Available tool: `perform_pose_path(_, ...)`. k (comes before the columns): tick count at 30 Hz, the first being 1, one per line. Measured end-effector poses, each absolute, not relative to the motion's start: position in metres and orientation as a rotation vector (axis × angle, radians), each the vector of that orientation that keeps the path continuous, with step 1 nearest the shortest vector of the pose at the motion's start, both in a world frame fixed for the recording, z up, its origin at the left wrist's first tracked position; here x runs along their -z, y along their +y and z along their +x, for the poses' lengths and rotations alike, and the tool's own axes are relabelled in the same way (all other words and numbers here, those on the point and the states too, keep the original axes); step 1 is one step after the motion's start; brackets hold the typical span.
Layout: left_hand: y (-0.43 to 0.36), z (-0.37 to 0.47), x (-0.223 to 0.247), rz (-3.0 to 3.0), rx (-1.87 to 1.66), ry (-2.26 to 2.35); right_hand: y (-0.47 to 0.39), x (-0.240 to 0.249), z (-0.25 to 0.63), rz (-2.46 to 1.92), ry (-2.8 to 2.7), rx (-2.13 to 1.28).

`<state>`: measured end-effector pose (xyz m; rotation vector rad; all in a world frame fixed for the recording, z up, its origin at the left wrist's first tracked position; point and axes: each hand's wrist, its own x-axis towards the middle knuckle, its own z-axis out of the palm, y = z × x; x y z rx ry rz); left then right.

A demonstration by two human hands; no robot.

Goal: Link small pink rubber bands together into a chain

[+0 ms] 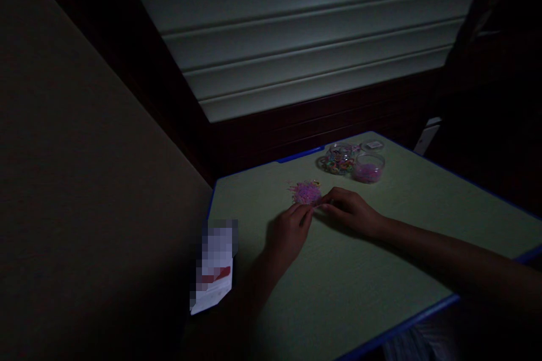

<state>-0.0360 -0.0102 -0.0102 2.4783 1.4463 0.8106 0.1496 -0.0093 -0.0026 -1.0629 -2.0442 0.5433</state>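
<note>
A small heap of pink and purple rubber bands [306, 192], with a few yellow ones at its edge, lies on the pale green table [359, 271]. Just in front of it, my left hand [291, 232] is closed in a pinch. From the right, my right hand [351, 210] pinches too, its fingertips close to those of the left. Between the two sets of fingertips runs a thin pale pink strand [318, 206], which looks like a small rubber band. The dim light hides its exact shape.
Behind the heap stand a clear tub [368, 167] of pink bands and a clear container [339, 159] with multicoloured loops. A round clear lid [372, 145] lies farther back. At left is a white packet [215, 276], partly blurred. The table has a blue edge [406, 324].
</note>
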Motion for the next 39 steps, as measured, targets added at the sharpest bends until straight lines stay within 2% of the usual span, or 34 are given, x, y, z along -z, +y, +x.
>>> perform_pose_path(39,-0.0113,-0.0352,0.009,2.486,-0.77,1.458,-0.0066,0.0075,0.1482,-1.06,-2.042,-0.466)
